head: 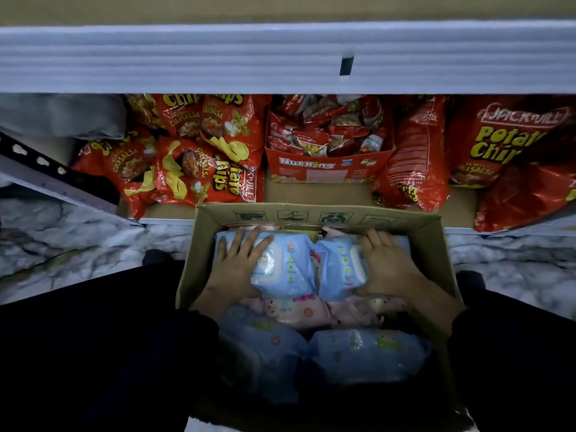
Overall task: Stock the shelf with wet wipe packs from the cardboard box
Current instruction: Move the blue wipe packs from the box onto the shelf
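Observation:
An open cardboard box stands on the floor in front of me, filled with wet wipe packs. My left hand lies spread over a light blue pack at the box's far left. My right hand grips a second light blue pack beside it, thumb under its near edge. Pink packs lie below these, and two more blue packs fill the near end. A white shelf edge runs across the top of the view.
The lower shelf holds red potato chip bags, an open red Nut King carton of small packets, and more red chip bags at right. A metal shelf brace slants at left. The floor is marble-patterned.

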The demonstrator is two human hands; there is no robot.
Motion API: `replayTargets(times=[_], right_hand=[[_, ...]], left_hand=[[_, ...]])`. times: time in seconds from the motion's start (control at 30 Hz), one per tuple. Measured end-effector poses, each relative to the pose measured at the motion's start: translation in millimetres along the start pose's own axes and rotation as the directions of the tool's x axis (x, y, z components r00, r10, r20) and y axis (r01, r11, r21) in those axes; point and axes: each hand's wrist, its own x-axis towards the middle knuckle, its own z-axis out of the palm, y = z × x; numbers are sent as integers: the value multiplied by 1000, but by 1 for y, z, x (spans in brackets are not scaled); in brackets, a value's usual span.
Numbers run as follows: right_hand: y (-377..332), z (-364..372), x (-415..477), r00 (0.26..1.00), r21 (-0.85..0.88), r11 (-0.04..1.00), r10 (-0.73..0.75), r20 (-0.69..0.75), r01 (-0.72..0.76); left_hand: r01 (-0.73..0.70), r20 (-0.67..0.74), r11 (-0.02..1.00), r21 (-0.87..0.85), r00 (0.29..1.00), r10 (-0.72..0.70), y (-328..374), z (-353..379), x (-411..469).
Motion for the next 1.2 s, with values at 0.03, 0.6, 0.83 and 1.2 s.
replayTargets(times=[0.03,0.6,0.83,1.2], right_hand=[[2,4,-5,1000,21,999,-31,-2,31],[15,8,8,973,247,948,162,165,-200],[0,13,-13,932,318,898,212,293,-304],[-7,15,-6,917,388,837,300,265,-386]], left_hand=[[-6,2,1000,3,1000,6,-1,1,1],[-107,-71,973,203,990,123,-8,4,13],[-64,-73,987,146,994,76,0,1,11],[-43,-2,995,91,999,43,9,-11,14]])
